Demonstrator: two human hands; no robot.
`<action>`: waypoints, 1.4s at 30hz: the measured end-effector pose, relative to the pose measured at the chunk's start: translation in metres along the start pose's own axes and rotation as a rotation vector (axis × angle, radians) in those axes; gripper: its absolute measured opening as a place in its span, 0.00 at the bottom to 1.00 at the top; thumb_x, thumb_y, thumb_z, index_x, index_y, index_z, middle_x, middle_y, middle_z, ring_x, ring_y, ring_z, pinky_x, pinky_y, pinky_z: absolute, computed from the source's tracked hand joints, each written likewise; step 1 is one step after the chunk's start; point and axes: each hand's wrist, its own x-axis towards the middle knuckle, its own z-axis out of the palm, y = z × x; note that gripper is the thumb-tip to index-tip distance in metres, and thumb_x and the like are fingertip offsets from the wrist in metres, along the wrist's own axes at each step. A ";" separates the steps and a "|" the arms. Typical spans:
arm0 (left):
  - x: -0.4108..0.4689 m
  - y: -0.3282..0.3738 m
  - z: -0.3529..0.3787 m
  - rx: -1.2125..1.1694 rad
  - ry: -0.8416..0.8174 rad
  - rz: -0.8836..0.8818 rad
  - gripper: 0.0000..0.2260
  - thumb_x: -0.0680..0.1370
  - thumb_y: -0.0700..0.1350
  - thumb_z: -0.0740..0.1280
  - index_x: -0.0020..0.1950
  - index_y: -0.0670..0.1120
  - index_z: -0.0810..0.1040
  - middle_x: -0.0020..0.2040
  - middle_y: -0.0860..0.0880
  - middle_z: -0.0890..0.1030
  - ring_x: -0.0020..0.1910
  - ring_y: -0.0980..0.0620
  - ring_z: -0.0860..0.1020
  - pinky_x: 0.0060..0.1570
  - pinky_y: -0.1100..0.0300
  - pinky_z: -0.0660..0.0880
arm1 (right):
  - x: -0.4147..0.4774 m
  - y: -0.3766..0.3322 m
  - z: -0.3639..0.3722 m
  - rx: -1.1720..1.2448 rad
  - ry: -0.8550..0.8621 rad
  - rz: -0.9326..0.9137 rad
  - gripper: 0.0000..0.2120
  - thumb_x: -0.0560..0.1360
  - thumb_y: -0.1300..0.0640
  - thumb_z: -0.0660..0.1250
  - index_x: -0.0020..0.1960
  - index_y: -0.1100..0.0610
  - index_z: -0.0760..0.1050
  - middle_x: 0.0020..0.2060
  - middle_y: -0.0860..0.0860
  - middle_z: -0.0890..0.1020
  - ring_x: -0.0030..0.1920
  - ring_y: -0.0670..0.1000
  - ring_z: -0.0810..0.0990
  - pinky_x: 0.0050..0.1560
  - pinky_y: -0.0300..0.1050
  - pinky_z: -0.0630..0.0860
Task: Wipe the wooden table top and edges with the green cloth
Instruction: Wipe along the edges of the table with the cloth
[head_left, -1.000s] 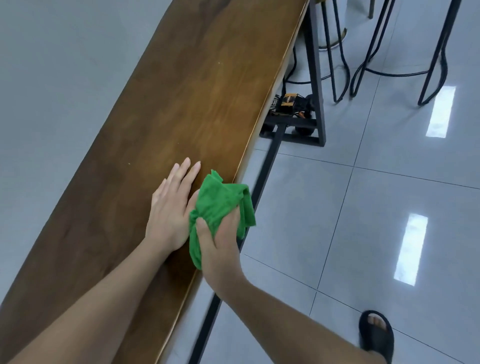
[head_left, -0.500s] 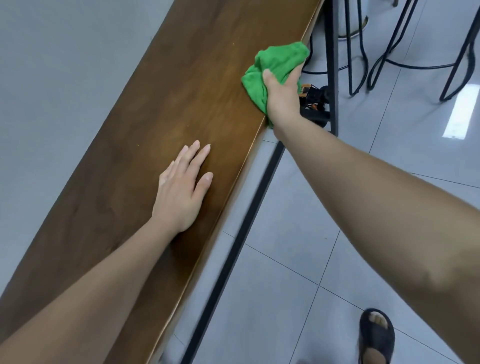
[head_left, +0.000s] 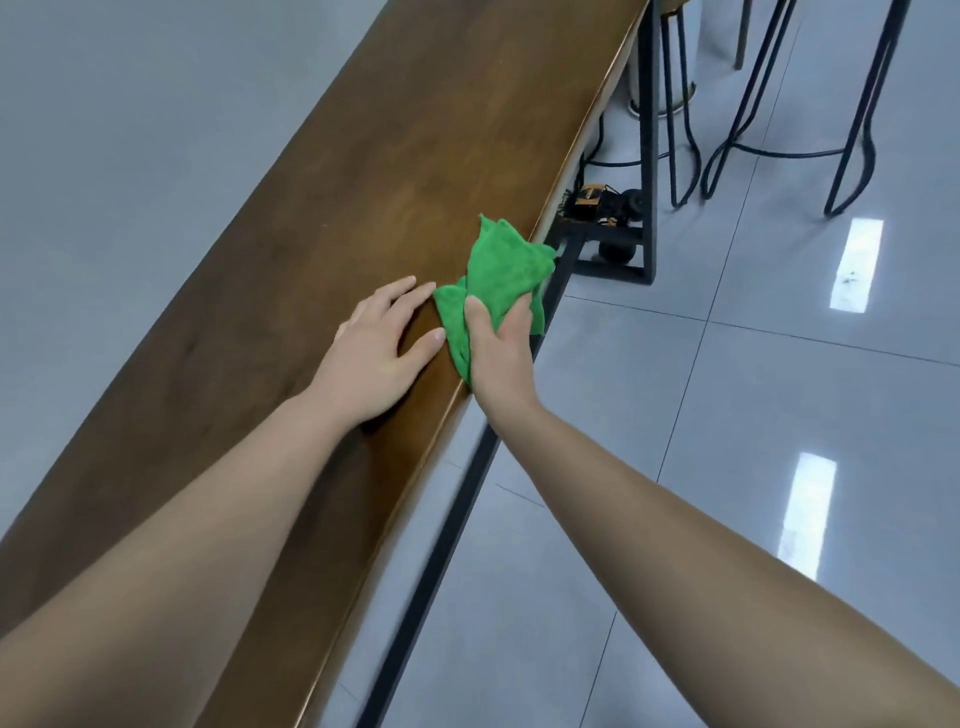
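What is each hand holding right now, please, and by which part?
The right hand grips the bunched green cloth by its near end; the left hand lies flat, holding nothing.

Bright even light, glare patches on glossy floor (head_left: 727, 441), slight blur

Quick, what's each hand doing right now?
Left hand: open, flat on the wooden table.
Right hand: gripping the green cloth at the table's edge.

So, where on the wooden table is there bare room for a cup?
Crowded: the tile-side edge, where the right hand grips the green cloth. Bare: tabletop beyond the cloth, and from the left hand to the opposite edge.
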 end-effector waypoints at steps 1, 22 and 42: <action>-0.023 -0.006 -0.001 0.000 -0.008 0.000 0.29 0.87 0.65 0.60 0.87 0.60 0.63 0.87 0.56 0.62 0.85 0.50 0.60 0.83 0.38 0.61 | -0.023 0.006 0.006 0.010 -0.004 -0.002 0.36 0.86 0.45 0.64 0.90 0.49 0.54 0.80 0.50 0.69 0.80 0.53 0.69 0.83 0.58 0.67; -0.266 -0.082 0.023 0.055 0.057 -0.039 0.27 0.88 0.59 0.50 0.89 0.60 0.58 0.89 0.58 0.56 0.89 0.55 0.52 0.84 0.39 0.57 | -0.293 0.064 0.079 -0.076 -0.114 -0.006 0.38 0.89 0.50 0.65 0.91 0.53 0.48 0.84 0.51 0.61 0.84 0.48 0.62 0.84 0.44 0.62; -0.267 -0.078 0.028 0.079 0.093 -0.091 0.28 0.88 0.65 0.49 0.88 0.61 0.59 0.89 0.60 0.57 0.88 0.56 0.54 0.84 0.38 0.57 | -0.097 0.017 0.039 -0.165 0.052 0.091 0.40 0.89 0.43 0.60 0.92 0.54 0.43 0.84 0.58 0.67 0.81 0.63 0.71 0.82 0.59 0.67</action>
